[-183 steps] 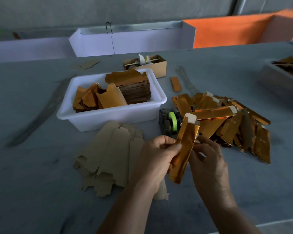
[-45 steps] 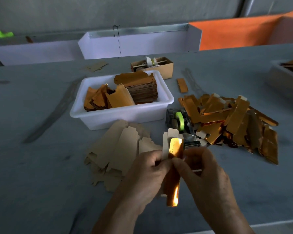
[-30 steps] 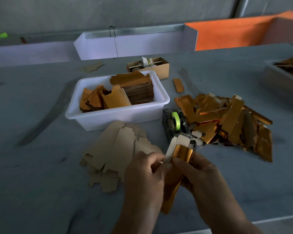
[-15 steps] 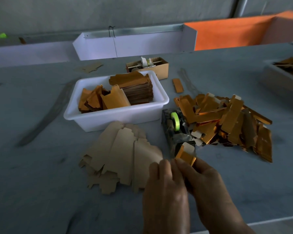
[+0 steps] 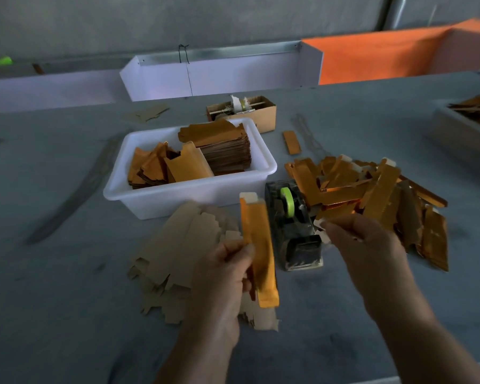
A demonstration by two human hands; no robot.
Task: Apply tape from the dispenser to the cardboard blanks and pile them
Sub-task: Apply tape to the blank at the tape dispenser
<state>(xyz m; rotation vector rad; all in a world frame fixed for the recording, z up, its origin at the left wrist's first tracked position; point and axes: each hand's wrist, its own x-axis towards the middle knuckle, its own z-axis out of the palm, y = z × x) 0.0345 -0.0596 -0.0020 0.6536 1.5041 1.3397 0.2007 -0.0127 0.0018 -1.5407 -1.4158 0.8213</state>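
Note:
My left hand (image 5: 222, 275) grips a folded gold cardboard blank (image 5: 258, 250) by its long edge, upright, white tab on top. Just right of it stands the dark tape dispenser (image 5: 297, 231) with its green tape roll (image 5: 287, 202). My right hand (image 5: 366, 250) hovers at the dispenser's right side, fingers loosely curled; whether they pinch tape I cannot tell. A loose pile of gold blanks (image 5: 372, 195) lies right of the dispenser. Flat brown blanks (image 5: 178, 245) are spread under my left hand.
A white bin (image 5: 178, 202) holding stacked blanks stands behind the flat ones. Further back are a small cardboard box (image 5: 263, 117), a white trough (image 5: 219, 76) and an orange panel (image 5: 385, 51). Another tray (image 5: 455, 128) sits far right. One gold strip (image 5: 291, 138) lies alone.
My hands have come apart. The left one lifted the gold blank upright and holds it alone; the right one let go and moved right, beside the dispenser.

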